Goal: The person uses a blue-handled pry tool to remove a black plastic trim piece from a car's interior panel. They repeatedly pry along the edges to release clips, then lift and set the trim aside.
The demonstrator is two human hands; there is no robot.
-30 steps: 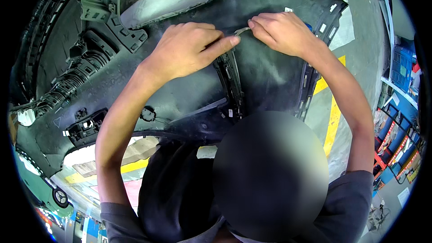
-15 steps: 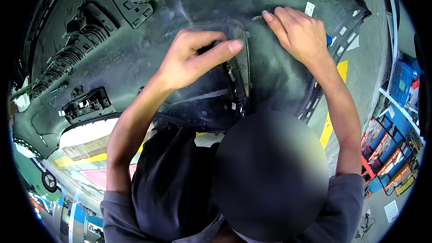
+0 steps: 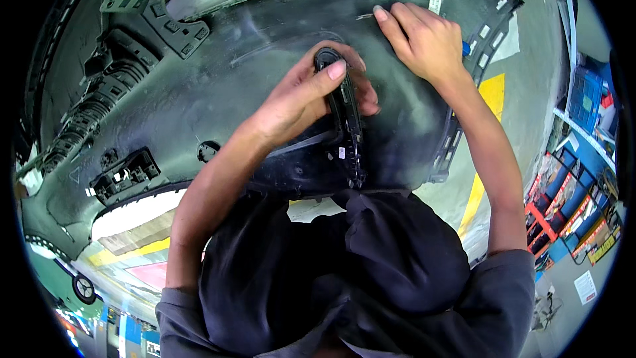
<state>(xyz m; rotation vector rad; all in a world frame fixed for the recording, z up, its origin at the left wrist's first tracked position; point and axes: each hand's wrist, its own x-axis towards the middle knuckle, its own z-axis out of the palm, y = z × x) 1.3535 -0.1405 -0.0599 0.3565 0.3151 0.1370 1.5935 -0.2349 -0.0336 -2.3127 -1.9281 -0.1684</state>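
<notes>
A large dark bumper cover (image 3: 265, 46) lies in front of my knees, its inner side up. My left hand (image 3: 291, 103) is wrapped round the upper end of a long, narrow black plastic trim piece (image 3: 346, 116), thumb on top and fingers round its far side. The trim's lower end points toward me, near the cover's front edge. To the right, my right hand (image 3: 427, 43) is closed round a screwdriver (image 3: 466, 48) and rests low over the cover. The screwdriver's thin tip shows past my thumb and its blue end behind the hand; the rest is hidden.
Ribbed black plastic parts (image 3: 126, 59) line the cover's left side, with a small bracket (image 3: 129, 176) nearer me. A yellow floor stripe (image 3: 487, 126) runs along the right. Beyond it stand a wire rack (image 3: 570, 212) and a blue crate (image 3: 585, 103).
My left hand has gone from reaching over the trim's upper end to gripping round it, and that end now shows above my thumb. The right hand keeps its hold. The view has shifted slightly.
</notes>
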